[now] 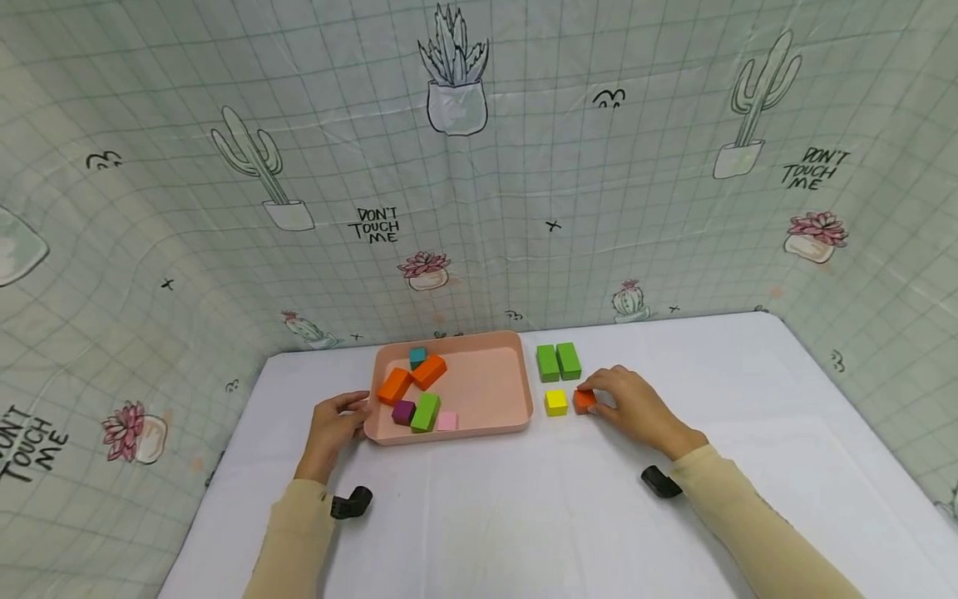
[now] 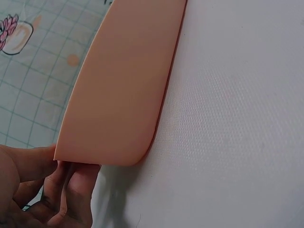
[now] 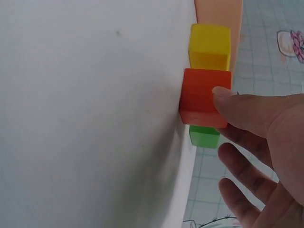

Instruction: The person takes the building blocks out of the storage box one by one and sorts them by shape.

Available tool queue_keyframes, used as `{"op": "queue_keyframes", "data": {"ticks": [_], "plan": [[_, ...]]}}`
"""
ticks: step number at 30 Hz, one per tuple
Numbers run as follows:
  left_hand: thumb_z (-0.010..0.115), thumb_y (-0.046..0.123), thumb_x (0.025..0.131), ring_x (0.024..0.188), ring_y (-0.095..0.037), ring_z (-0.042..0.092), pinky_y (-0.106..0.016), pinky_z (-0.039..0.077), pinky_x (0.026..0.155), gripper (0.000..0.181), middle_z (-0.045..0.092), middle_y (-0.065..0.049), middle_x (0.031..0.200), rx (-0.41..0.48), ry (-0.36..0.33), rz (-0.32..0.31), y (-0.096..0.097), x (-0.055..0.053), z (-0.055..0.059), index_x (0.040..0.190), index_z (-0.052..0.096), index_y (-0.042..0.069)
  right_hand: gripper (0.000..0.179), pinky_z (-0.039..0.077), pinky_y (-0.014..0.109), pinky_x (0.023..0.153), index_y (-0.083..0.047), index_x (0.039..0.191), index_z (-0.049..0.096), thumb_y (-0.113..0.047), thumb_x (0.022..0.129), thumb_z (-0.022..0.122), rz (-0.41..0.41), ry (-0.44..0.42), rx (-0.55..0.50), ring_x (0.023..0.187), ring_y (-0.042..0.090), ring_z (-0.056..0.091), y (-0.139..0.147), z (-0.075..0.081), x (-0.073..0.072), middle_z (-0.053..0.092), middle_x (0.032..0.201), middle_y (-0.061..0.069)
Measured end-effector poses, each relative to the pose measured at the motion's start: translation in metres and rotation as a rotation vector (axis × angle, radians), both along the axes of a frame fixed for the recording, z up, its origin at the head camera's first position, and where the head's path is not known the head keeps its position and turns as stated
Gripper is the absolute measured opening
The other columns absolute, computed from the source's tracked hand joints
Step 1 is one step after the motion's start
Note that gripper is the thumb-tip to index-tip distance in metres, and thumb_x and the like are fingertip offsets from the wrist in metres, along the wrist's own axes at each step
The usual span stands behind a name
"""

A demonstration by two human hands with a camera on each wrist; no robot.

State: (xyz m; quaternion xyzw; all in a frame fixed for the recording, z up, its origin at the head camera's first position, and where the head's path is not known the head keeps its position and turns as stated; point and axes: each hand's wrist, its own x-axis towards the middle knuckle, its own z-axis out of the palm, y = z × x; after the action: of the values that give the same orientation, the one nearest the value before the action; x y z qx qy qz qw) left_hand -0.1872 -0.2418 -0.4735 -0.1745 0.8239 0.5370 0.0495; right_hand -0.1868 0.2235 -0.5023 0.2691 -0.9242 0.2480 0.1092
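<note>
My right hand [image 1: 632, 408] pinches an orange block [image 3: 202, 97] between thumb and fingers at the table, right beside a yellow cube [image 1: 556, 403]. In the right wrist view its other fingers spread loosely below. Just behind stand two green blocks [image 1: 558, 362], side by side. At the left, my left hand [image 1: 337, 424] touches the outer end of a pink tray [image 1: 490, 383] with relaxed, bent fingers; the left wrist view shows the thumb at the rim corner. Inside the tray lie two orange blocks [image 1: 429, 372], a teal cube [image 1: 417, 358], a purple cube [image 1: 403, 412], a green block [image 1: 426, 413] and a pink block [image 1: 446, 421].
A white cloth covers the table [image 1: 494, 516]. Around it hangs a pale curtain [image 1: 494, 191] with grid lines and drawn plants, close behind the tray. A black camera mount [image 1: 352, 503] sits at the left wrist and another black mount [image 1: 661, 482] at the right.
</note>
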Motion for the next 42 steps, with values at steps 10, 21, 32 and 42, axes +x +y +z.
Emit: {"op": "queue_keyframes", "data": {"ticks": [10,21,32,42], "plan": [[0.064,0.003,0.103,0.078,-0.015,0.059,-0.017,0.054,0.064,0.038,0.061,-0.023,0.123,0.008,0.004,0.009,0.001,-0.001,-0.002,0.139,0.063,-0.007,0.028,0.056,0.052,0.092,-0.001,0.115,0.078,0.0,0.087,0.084,0.011,-0.044,0.004,0.103,0.032,0.066,-0.003,0.001,-0.002,0.076,0.113,0.009],[0.064,0.002,0.103,0.077,-0.013,0.059,-0.017,0.054,0.063,0.038,0.06,-0.023,0.122,0.022,0.01,0.015,-0.002,-0.002,-0.004,0.139,0.063,-0.008,0.029,0.055,0.053,0.095,-0.001,0.117,0.077,-0.001,0.088,0.083,0.005,-0.067,-0.016,0.106,0.034,0.067,-0.006,-0.001,-0.004,0.076,0.116,0.011],[0.065,0.003,0.103,0.078,-0.014,0.058,-0.016,0.054,0.063,0.038,0.059,-0.021,0.125,0.03,-0.013,0.028,-0.001,-0.002,-0.004,0.14,0.062,-0.006,0.041,0.052,0.056,0.099,-0.003,0.127,0.074,-0.007,0.088,0.085,0.005,0.015,-0.017,0.116,0.036,0.064,-0.019,0.008,0.002,0.07,0.13,0.015],[0.065,0.003,0.103,0.077,-0.014,0.058,-0.017,0.054,0.063,0.038,0.06,-0.021,0.123,0.035,-0.009,0.035,0.0,-0.004,-0.006,0.14,0.063,-0.006,0.038,0.05,0.054,0.1,-0.003,0.124,0.075,-0.007,0.087,0.085,0.138,0.068,-0.024,0.115,0.033,0.064,-0.058,0.021,0.005,0.072,0.125,0.01]]}}
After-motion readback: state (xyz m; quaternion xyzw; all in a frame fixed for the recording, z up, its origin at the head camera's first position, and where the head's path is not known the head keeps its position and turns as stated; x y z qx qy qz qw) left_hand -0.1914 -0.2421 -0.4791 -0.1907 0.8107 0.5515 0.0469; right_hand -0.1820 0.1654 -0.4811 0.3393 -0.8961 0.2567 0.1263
